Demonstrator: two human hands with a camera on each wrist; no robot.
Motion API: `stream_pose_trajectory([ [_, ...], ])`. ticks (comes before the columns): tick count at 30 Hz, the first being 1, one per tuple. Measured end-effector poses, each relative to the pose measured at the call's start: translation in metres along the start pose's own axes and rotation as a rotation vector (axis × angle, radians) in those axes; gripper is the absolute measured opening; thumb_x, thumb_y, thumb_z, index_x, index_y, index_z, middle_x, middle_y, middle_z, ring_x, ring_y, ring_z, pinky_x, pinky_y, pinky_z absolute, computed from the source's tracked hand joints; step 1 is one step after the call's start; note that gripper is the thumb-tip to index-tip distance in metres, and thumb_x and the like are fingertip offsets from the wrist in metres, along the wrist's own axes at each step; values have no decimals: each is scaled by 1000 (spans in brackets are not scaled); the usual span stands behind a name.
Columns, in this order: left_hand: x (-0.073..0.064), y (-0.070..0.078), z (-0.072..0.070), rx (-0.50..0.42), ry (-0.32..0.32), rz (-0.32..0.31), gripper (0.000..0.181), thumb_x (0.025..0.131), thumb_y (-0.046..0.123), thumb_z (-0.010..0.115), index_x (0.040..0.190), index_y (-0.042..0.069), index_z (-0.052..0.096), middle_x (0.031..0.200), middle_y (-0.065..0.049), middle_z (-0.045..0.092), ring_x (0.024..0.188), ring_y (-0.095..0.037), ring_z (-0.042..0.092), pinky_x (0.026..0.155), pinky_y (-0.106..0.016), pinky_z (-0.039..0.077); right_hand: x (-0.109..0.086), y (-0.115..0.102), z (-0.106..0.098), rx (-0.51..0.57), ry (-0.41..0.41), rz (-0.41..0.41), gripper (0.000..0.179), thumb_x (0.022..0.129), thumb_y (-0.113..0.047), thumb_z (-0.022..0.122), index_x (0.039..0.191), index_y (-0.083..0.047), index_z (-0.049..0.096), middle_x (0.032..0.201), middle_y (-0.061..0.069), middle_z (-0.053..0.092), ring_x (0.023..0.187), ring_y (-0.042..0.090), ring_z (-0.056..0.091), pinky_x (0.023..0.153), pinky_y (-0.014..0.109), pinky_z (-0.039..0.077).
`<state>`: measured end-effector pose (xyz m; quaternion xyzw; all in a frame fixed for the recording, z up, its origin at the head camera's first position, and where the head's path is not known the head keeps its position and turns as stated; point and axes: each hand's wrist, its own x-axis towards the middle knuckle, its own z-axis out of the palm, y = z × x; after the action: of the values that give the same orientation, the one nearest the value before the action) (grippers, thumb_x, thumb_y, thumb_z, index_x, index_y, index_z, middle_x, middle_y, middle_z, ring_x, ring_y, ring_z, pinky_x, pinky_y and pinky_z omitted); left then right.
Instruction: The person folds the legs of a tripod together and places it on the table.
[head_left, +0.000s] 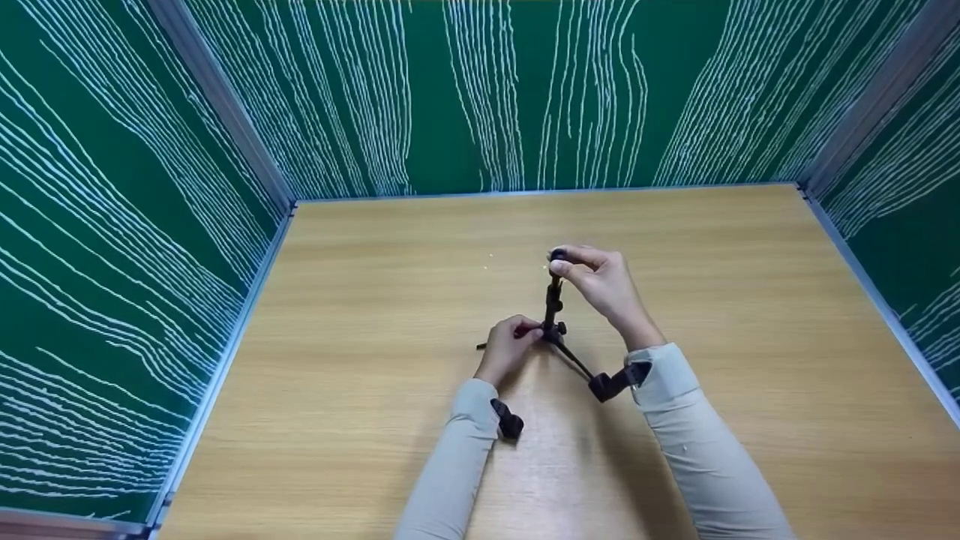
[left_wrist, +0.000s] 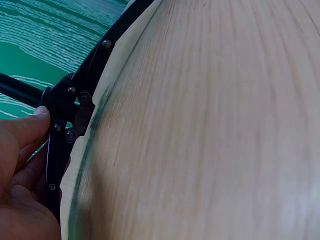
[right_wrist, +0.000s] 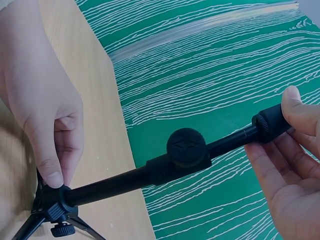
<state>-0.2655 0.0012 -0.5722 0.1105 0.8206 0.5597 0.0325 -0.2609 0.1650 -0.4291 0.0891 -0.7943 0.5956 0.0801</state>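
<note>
A small black tripod stand stands upright on the table with its legs spread. My left hand pinches it low down, thumb at the leg hub, as the right wrist view shows. One leg passes by the fingers in the left wrist view. Up at the top, my right hand grips the dark end piece of the column between thumb and fingers. A round knob sits partway along the column, and a smaller knob is on the hub.
The wooden table spreads out around the stand. Green panels with wavy white lines wall it in at the back and both sides. A few tiny pale specks lie behind the stand. Black wrist devices are strapped at the light sleeves.
</note>
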Motion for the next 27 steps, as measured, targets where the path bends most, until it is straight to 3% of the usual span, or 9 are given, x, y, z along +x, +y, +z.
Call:
stream_pose_trajectory([
  [12,0,0,1,23,4,1,15,89,10,66,101,1,70,99,-11,72,93,-20,65,85,-24,50,-2,9,0,-6,-28,33,32,86,-23,73,110,-2,71,110,16,71,94,1,64,86,14,50],
  [21,-1,0,0,16,4,-19,14,89,11,66,101,3,71,98,-8,73,92,-13,65,85,-21,49,-3,14,2,-8,-24,105,34,85,-25,74,112,-4,71,111,14,71,95,1,63,86,15,49],
  [27,-1,-1,0,19,4,2,13,90,11,66,100,3,70,96,-8,73,90,-13,65,84,-22,50,-4,17,3,-16,-24,115,30,85,-23,74,110,-6,72,110,13,71,96,5,63,86,16,50],
])
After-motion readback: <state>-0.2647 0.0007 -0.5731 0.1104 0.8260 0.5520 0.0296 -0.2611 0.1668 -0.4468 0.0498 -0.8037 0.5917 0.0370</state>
